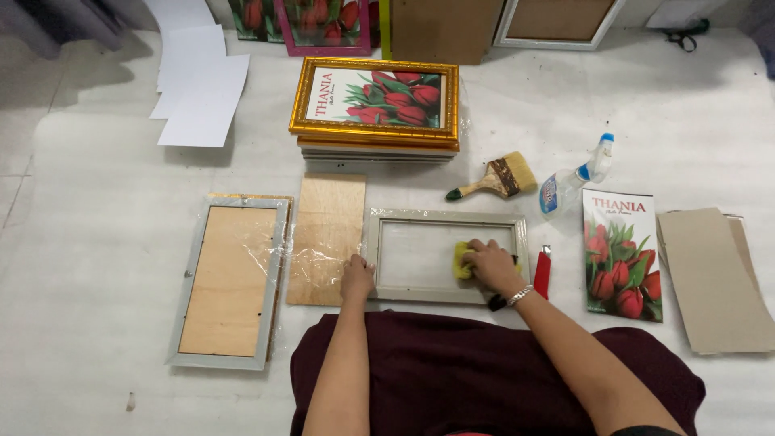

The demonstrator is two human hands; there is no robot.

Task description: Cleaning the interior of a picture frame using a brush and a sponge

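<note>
A silver picture frame [446, 216] lies face down in front of me, its glass pane showing. My right hand [491, 265] presses a yellow sponge [462, 260] onto the glass near the frame's right side. My left hand [356, 279] rests on the frame's lower left corner, fingers bent, beside a plywood backing board [326, 234] partly covered with clear plastic film.
A second frame with a wooden back [229, 281] lies at left. A stack of frames topped by a gold one with a tulip print [376, 101] sits behind. A paintbrush [496, 180], spray bottle [575, 179], red cutter [542, 274], tulip print [620, 254] and cardboard sheets [714, 278] lie at right; white paper sheets [200, 89] at far left.
</note>
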